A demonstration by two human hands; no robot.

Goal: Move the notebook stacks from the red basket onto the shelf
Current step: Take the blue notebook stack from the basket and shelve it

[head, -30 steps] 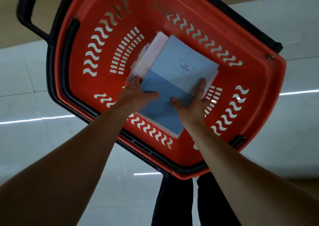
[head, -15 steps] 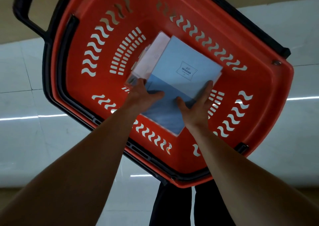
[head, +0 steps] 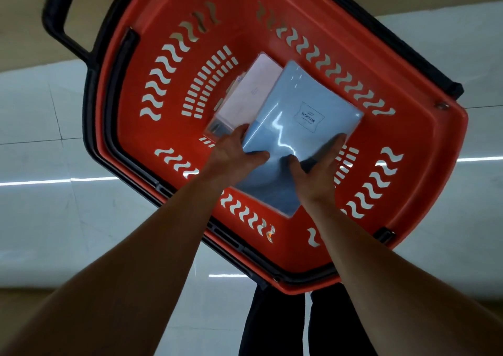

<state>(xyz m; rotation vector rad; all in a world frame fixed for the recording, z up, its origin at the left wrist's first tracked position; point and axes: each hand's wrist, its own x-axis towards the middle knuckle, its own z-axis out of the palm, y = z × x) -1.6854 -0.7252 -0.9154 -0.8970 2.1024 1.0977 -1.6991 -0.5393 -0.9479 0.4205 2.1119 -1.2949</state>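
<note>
Both hands lifting the blue notebook stack out of the red basket

The shrink-wrapped blue notebook stack (head: 296,127), labelled ENTHUSIASM, sits mid-basket, overlapping a pink notebook stack (head: 251,91) at its 10 o'clock. The left hand (head: 234,157) clasps its near-left edge, thumb on top; the right hand (head: 318,170) grips the right edge, fingers splayed along it, likely so the slippery wrap stays square. The red basket (head: 424,181) rests on pale floor tiles (head: 35,214); no shelf shows.

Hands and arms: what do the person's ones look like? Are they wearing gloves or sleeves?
No gloves and no sleeves. The left hand and the right hand are bare, and both forearms are bare right down to the bottom edge of the picture. No watch, ring or bracelet shows. Below the arms, dark trousers can be seen.
</note>
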